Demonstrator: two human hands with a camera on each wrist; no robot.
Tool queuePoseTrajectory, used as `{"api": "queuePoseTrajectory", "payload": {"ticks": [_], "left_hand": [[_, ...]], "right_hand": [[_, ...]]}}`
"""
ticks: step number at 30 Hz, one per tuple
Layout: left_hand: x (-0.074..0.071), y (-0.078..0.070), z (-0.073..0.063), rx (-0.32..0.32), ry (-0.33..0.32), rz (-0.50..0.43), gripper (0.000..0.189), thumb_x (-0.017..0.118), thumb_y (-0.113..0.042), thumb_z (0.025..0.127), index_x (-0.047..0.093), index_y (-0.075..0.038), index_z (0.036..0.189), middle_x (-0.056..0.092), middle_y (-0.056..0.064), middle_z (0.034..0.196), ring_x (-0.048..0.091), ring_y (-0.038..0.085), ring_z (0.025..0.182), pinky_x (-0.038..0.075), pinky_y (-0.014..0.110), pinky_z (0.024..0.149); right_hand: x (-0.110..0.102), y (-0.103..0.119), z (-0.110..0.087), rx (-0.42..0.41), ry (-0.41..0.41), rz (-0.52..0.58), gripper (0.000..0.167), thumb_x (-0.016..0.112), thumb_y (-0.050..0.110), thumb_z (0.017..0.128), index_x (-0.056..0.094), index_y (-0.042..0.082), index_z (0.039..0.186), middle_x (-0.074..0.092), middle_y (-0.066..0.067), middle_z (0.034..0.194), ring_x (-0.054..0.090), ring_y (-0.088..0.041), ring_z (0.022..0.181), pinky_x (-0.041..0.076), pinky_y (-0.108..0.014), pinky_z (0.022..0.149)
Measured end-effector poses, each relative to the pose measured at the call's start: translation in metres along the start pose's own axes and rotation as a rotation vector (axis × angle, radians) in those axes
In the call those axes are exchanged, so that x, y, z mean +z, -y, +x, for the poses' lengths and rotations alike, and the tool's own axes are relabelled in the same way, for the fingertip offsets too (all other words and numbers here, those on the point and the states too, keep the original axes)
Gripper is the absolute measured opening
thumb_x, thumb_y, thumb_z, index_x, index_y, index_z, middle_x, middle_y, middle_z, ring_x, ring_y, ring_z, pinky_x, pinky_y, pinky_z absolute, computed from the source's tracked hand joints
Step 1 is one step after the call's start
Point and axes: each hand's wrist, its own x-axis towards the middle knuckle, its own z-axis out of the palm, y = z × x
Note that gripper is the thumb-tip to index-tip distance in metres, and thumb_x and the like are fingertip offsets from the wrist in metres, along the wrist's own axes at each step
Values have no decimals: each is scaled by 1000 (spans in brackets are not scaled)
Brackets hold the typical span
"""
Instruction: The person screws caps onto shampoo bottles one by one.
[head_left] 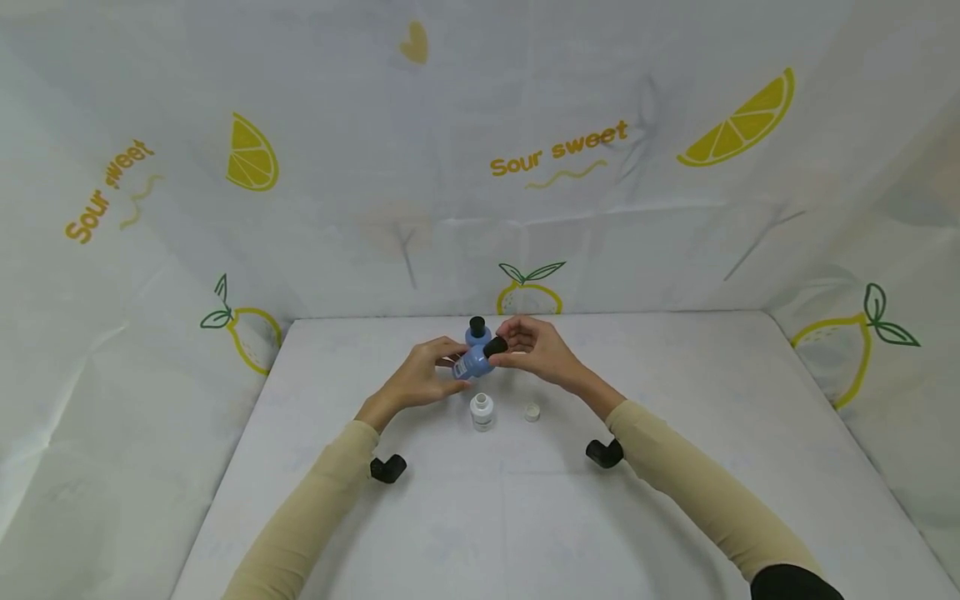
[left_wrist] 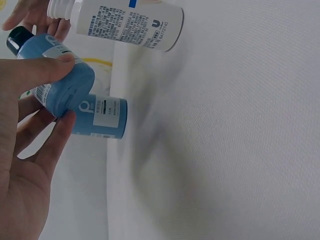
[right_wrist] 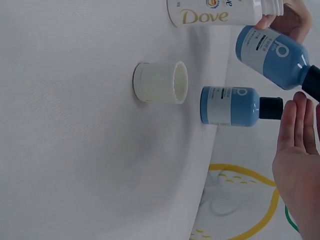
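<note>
My left hand grips a blue bottle with a black cap, tilted with the cap up toward the right. Around that cap is my right hand, its thumb close to the cap and its other fingers fairly straight in the right wrist view. A second blue bottle with a black cap stands upright just behind. Nearer me stands an uncapped white Dove bottle, its threaded neck showing. The white cap sits on the table to its right.
The white table meets a printed cloth backdrop along its back edge. Two black angled pieces show beside the sleeves, one under each forearm.
</note>
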Motion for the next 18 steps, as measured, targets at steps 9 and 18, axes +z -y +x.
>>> {"api": "queuePoseTrajectory", "payload": {"ticks": [9,18], "left_hand": [[1,0,-1,-1,-1,-3,55,89,-11,88,70,1,139,72,15,126,74,31,117,67,42,104],[1,2,0,16,3,1,54,90,-9,87,71,2,137,73,15,125,75,31,115,68,40,102]], "right_hand": [[-12,-7,-1,-51,130,159,53,80,-2,95,66,1,145,62,-24,154,65,-12,141,52,-19,119],[-12,-10,3,-95,141,146,43,78,-6,94,71,-6,136,70,-24,143,70,-6,129,56,-20,115]]}}
